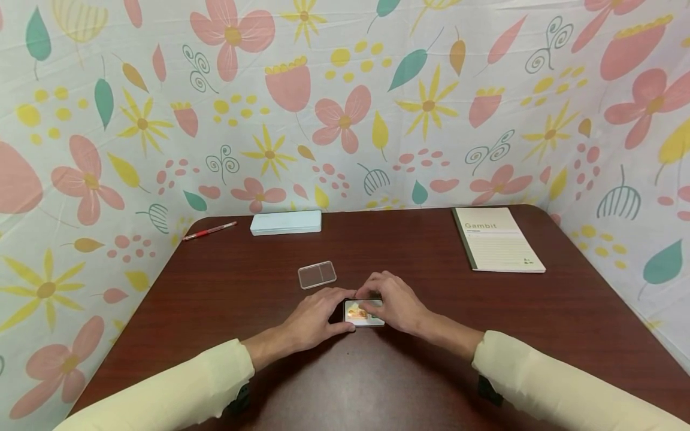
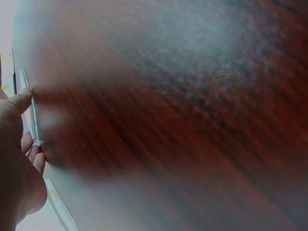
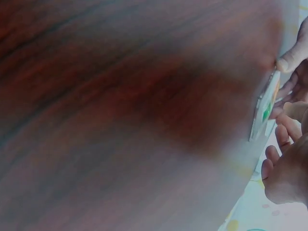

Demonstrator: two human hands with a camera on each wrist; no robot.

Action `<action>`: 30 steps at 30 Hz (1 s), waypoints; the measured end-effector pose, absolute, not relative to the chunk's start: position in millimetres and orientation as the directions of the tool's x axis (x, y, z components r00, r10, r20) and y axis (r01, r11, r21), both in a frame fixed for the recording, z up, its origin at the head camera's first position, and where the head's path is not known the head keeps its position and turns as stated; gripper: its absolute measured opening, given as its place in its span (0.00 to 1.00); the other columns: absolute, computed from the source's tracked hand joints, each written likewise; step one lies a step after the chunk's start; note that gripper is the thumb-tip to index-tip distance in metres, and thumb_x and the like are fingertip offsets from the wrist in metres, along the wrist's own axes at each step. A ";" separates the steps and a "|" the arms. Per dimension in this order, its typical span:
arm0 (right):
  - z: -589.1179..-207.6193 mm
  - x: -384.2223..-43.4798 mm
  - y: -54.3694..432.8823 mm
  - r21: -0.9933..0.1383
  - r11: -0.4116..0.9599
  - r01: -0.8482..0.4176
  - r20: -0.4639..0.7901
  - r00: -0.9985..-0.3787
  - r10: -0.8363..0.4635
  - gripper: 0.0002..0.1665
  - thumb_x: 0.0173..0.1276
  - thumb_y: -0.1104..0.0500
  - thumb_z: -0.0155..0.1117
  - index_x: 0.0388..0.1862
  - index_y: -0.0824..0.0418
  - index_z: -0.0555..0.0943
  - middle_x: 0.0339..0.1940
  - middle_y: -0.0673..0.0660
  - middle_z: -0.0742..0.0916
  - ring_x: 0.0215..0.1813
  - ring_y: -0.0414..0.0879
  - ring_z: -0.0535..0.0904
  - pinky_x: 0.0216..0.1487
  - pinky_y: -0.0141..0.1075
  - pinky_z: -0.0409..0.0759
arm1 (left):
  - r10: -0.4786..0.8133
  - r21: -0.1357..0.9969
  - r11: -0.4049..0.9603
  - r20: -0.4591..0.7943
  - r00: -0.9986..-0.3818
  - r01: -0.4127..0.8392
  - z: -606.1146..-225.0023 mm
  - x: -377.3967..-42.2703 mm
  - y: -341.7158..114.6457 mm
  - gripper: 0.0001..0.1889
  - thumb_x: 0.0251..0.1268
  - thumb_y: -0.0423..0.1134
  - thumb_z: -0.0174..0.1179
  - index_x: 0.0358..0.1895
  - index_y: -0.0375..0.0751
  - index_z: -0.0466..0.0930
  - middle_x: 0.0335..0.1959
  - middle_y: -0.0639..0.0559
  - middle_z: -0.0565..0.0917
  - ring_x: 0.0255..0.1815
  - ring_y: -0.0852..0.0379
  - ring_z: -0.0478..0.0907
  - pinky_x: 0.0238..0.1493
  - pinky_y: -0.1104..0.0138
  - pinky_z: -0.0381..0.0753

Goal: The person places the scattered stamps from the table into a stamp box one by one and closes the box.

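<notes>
In the head view, on one dark red-brown wooden table, one small flat rectangular case with a colourful printed face lies between two hands: the left hand grasps its left end by thumb and fingers, while the right hand bends over its right part; one transparent rectangular plastic lid, one red pen, one pale-blue box and one cream notebook lie apart. In the left wrist view, the left thumb presses the case's edge. In the right wrist view, the right fingers are curved, but whether they pinch something I cannot tell.
</notes>
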State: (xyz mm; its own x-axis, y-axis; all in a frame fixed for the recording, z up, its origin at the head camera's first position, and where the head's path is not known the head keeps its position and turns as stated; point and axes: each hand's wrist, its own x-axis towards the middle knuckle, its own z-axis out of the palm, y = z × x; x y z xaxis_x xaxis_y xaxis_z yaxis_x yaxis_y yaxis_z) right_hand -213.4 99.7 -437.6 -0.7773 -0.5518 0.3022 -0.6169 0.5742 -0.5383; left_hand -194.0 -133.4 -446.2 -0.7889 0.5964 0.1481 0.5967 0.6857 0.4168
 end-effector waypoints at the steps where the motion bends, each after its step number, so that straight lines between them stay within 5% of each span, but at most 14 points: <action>1: -435.9 -213.9 100.3 -0.545 0.571 -0.614 0.300 -0.779 -0.551 0.07 0.68 0.64 0.78 0.45 0.58 0.92 0.43 0.49 0.89 0.46 0.47 0.80 0.46 0.41 0.81 | 0.597 0.415 0.686 0.147 -0.789 0.597 -446.3 -194.1 -133.5 0.33 0.69 0.49 0.74 0.73 0.43 0.76 0.68 0.50 0.82 0.70 0.50 0.76 0.67 0.49 0.78; 15: -412.3 -227.3 107.5 -0.583 0.581 -0.568 0.280 -0.812 -0.512 0.19 0.68 0.62 0.79 0.56 0.62 0.88 0.51 0.54 0.90 0.55 0.56 0.85 0.57 0.54 0.83 | 0.601 0.393 0.694 0.144 -0.786 0.603 -448.8 -192.2 -134.2 0.34 0.71 0.51 0.72 0.76 0.44 0.73 0.71 0.48 0.79 0.72 0.49 0.75 0.67 0.49 0.78; 30: -402.9 -252.3 99.0 -0.597 0.589 -0.545 0.204 -0.813 -0.545 0.39 0.69 0.57 0.79 0.76 0.63 0.76 0.73 0.62 0.81 0.73 0.56 0.78 0.70 0.56 0.76 | 0.551 0.358 0.725 0.211 -0.807 0.589 -431.6 -202.9 -148.3 0.33 0.81 0.54 0.61 0.79 0.41 0.70 0.74 0.45 0.77 0.74 0.45 0.74 0.70 0.46 0.75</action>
State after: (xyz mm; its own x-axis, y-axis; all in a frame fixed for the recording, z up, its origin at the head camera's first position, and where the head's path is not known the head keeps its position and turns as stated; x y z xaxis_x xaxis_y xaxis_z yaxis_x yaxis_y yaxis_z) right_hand -252.3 99.0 -402.9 -0.8131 -0.5452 0.2042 -0.5447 0.5887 -0.5973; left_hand -202.9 -148.3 -431.6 -0.8071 0.5513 0.2114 0.5888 0.7246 0.3582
